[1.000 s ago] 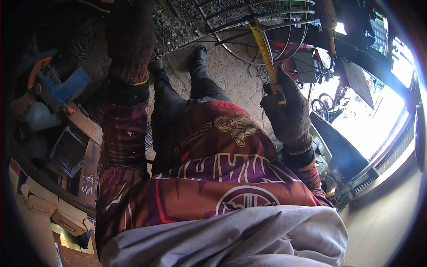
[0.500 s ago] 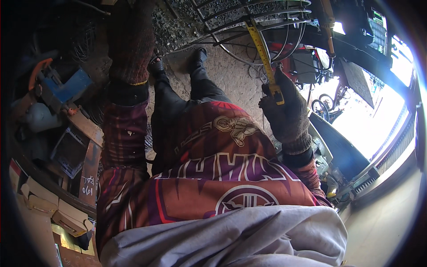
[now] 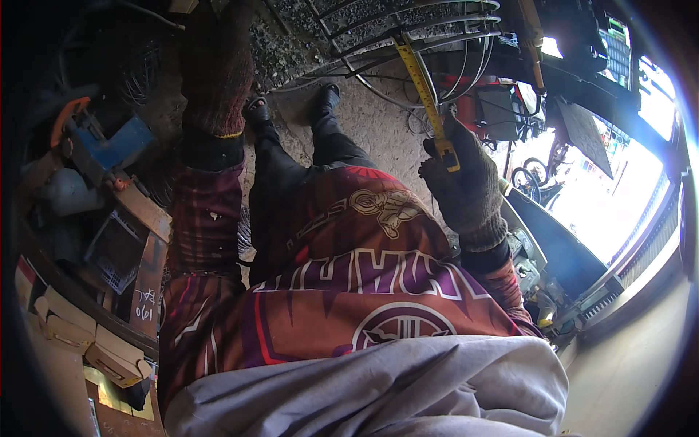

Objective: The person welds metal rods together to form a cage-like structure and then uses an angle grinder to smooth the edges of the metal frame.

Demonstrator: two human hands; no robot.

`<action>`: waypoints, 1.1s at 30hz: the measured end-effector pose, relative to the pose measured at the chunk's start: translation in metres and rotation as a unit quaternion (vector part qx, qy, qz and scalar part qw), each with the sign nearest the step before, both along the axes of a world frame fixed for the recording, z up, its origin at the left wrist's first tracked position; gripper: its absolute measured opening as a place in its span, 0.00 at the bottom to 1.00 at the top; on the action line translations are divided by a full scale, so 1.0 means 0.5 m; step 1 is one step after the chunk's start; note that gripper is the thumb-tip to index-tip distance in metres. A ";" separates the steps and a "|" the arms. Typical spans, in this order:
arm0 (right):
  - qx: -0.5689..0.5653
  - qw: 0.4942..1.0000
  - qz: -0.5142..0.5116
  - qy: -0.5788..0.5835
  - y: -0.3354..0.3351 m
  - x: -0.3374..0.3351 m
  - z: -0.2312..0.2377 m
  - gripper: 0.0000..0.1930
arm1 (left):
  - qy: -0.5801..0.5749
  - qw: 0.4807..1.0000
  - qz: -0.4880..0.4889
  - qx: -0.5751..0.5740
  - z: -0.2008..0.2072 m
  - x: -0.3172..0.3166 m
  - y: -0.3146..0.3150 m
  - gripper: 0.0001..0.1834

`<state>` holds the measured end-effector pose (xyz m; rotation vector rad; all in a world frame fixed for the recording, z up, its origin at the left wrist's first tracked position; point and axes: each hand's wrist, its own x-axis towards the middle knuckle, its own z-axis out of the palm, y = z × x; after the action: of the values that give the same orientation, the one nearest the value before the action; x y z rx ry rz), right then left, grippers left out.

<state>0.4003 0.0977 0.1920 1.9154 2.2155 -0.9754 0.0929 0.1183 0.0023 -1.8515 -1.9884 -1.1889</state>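
My right hand [image 3: 466,175], in a knitted work glove, is closed around the case of a tape measure [image 3: 450,154]. The yellow blade is drawn out and slants up and left, its far end by the curved metal rods [image 3: 422,45] of a wire frame. My left hand [image 3: 217,69], in a dark reddish knitted glove, reaches up at the top left, near the edge of a dark, speckled work surface [image 3: 291,45]. Its fingers are lost in shadow, so what they hold or touch does not show.
On the left are a blue and orange tool [image 3: 113,142], a dark crate [image 3: 115,249] and cardboard boxes [image 3: 69,320]. A red machine [image 3: 477,109] with cables stands beyond my right hand. Bicycles [image 3: 530,175] are near the bright opening at right. Concrete floor [image 3: 371,135] lies around my feet.
My right hand and the tape measure have shifted slightly left in the picture, along with the rods. The tape stays drawn out, and my left arm has barely moved.
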 end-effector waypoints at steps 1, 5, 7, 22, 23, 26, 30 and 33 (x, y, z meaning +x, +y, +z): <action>-0.001 1.000 0.006 0.002 0.001 0.001 0.001 0.36 | 0.009 1.000 0.000 -0.006 -0.010 -0.006 0.002 0.21; -0.003 0.995 0.010 0.098 -0.009 0.023 -0.008 0.36 | 0.037 0.996 0.025 -0.073 -0.108 -0.061 0.003 0.18; -0.018 0.985 -0.021 0.168 -0.010 0.033 -0.009 0.36 | -0.028 0.997 0.032 -0.059 -0.018 -0.004 0.001 0.17; -0.019 0.953 -0.101 0.285 -0.035 0.104 -0.043 0.34 | -0.259 0.868 -0.361 -0.222 0.241 0.111 -0.063 0.17; -0.018 0.948 -0.108 0.299 -0.035 0.100 -0.038 0.35 | -0.280 0.806 -0.418 -0.313 0.257 0.109 -0.056 0.17; -0.009 0.934 -0.122 0.337 -0.036 0.106 -0.044 0.35 | -0.436 0.687 -0.465 -0.350 0.297 0.056 -0.040 0.18; 0.003 0.909 -0.166 0.384 -0.046 0.118 -0.056 0.35 | -0.401 0.908 -0.123 -0.006 0.307 0.062 -0.007 0.19; -0.028 0.890 -0.194 0.412 -0.043 0.110 -0.054 0.37 | -0.481 0.859 -0.169 -0.039 0.258 0.072 -0.039 0.19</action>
<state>0.4551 0.0760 0.1650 2.2329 2.0752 -2.2392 0.1288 0.0988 0.1314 -1.8657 -2.1424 -2.5699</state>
